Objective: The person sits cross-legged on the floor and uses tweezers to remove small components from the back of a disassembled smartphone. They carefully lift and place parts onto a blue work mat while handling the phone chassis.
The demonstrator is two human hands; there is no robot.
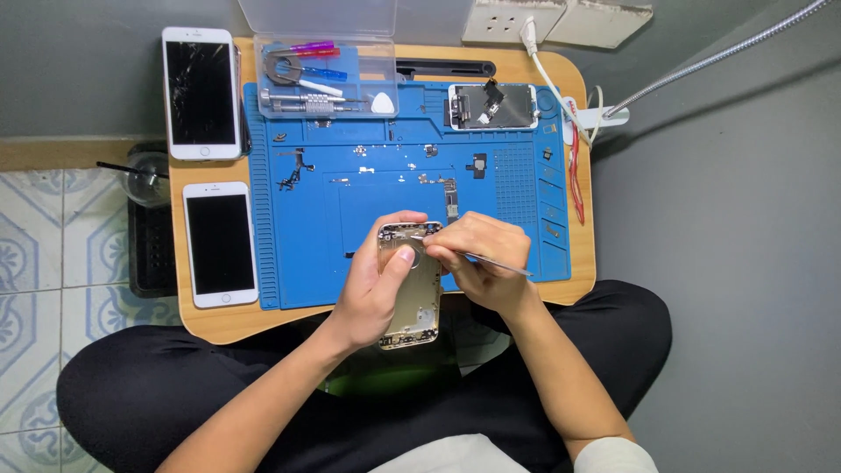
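Note:
My left hand (377,280) holds an opened gold phone housing (419,302) over the near edge of the blue repair mat (307,254), thumb resting inside it. In my right hand (486,263) are thin metal tweezers (495,261), their tip reaching into the top of the housing. A small circuit board (451,200) and loose parts lie on the mat just beyond the hands.
Two white phones (201,92) (220,243) lie on the left of the small wooden table (219,320). A clear tool box (324,79) and a detached screen assembly (492,107) sit at the mat's far side. A power strip (591,116) and cables are at right.

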